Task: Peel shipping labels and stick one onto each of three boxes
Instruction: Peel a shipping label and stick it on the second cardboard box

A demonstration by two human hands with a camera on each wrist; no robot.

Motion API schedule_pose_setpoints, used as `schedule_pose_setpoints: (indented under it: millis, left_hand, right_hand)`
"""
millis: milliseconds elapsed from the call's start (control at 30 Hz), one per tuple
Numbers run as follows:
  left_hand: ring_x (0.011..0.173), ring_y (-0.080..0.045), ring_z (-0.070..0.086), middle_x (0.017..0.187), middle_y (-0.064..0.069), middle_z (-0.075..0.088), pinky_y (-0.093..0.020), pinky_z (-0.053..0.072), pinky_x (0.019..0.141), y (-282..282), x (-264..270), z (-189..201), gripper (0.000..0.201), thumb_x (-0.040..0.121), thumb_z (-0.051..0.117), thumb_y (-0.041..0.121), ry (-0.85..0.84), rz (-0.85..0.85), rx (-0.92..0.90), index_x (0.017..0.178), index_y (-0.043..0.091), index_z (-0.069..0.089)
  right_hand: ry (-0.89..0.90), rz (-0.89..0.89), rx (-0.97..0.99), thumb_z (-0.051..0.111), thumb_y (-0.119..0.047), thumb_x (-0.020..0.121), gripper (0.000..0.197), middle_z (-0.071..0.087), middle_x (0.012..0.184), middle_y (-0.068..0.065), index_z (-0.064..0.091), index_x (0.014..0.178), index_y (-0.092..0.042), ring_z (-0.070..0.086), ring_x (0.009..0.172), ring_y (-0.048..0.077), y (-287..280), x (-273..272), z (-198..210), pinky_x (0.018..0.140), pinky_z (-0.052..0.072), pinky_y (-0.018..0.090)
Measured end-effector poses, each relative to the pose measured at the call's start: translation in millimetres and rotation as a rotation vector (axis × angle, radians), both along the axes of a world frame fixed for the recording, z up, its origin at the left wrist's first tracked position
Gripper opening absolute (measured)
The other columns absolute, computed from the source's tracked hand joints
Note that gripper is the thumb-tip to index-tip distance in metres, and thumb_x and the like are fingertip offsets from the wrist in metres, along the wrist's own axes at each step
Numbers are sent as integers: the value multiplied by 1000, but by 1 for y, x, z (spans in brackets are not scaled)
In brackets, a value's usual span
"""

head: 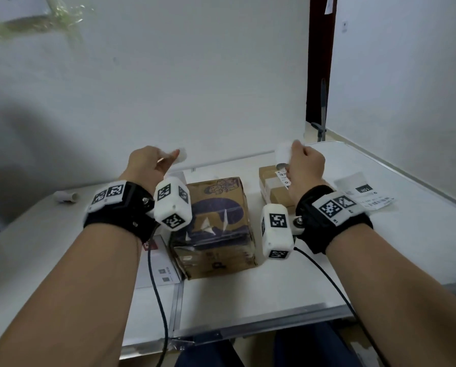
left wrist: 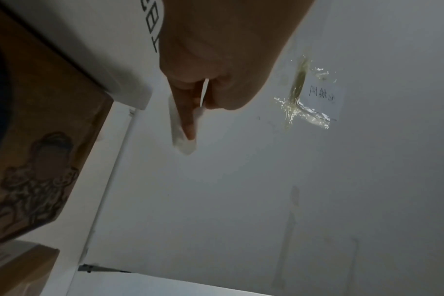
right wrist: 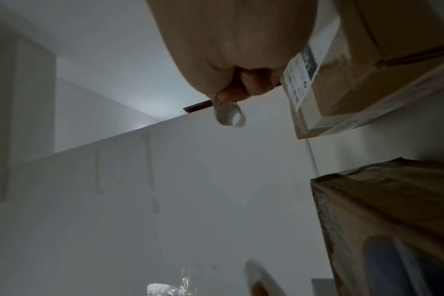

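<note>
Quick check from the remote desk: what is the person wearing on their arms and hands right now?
Both forearms are bare, with no sleeves or gloves. The left hand and right hand each have a black wrist strap carrying flat white plates printed with black square-pattern markers. A white blocky camera housing with the same markers hangs at each inner wrist, and a thin black cable trails from each.

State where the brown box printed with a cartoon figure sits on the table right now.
In the head view the cartoon box stands on the white table at centre, between both wrists, with a smaller labelled brown box behind to its right.
</note>
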State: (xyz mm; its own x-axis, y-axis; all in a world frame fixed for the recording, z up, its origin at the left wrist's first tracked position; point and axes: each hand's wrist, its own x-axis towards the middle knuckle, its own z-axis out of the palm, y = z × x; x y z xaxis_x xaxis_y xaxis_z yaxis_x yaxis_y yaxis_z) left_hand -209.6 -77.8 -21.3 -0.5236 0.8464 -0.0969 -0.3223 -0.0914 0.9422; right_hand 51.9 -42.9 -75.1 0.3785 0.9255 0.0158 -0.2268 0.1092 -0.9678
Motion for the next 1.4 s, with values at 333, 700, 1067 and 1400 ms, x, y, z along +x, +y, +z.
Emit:
schedule_pose_setpoints:
  millis: [333,700,1067,1400]
  left_hand:
    - [84,-30,62,100,-23,57,-28,58,64,9,31,15,8,93,51,-5,170,-175,-103,93,-7,59]
    - [81,-26,72,100,-22,70,-28,60,73,-32,85,9,27,98,52,25,296,-601,-62,114,5,60]
    - [78,-20,70,95,-18,66,-27,60,74,-54,58,-10,19,88,52,-12,423,-490,-60,94,1,65]
    - [76,-25,69,80,-15,69,-31,58,79,-72,54,-25,18,86,58,-13,500,-464,-52,79,3,64]
  right_hand:
    - [-437,-16,311,50,-31,97,30,49,63,-6,56,78,-9,45,57,6,-5,-5,14,57,46,23]
    - [-1187,120,632,51,-52,91,32,66,74,-5,62,83,-23,61,74,17,-33,-34,30,64,47,31]
    - [-988,514,561,64,-44,85,19,55,106,-7,71,97,-30,52,96,9,-39,-30,22,81,41,23]
    - [-801,634,409,57,-4,84,29,62,113,-9,60,107,-21,60,77,8,-37,-27,21,73,46,22]
